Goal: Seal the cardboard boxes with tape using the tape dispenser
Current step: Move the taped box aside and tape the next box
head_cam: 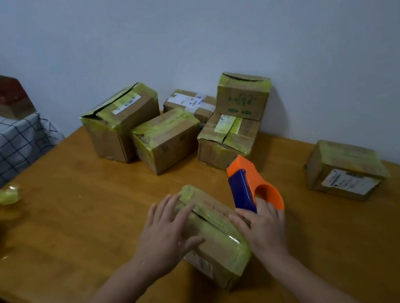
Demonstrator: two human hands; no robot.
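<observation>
- A person's left hand (166,233) lies flat with fingers spread on a small cardboard box (216,224) near the middle of the wooden table (84,211), toward its near edge. The right hand (263,228) is curled round an orange-and-blue tape dispenser (249,185) held against the box's right side.
- Only a flat palm steadies the box, so a sharp pull on the dispenser could skid or tip it and leave the strip crooked.
- A dark slit runs along the top seam, and tape laid off that line would likely leave it gaping.
- Whether any tape is drawn out cannot be told, and a strip that folds on itself would wrinkle.
- The box is creased brown card, thickly banded with yellow-green tape that is glossy at the near corner. A printed label sits on its near side.
- A cluster of taped boxes (164,136) stands at the far edge, and a lone box (343,168) sits near the right edge.
</observation>
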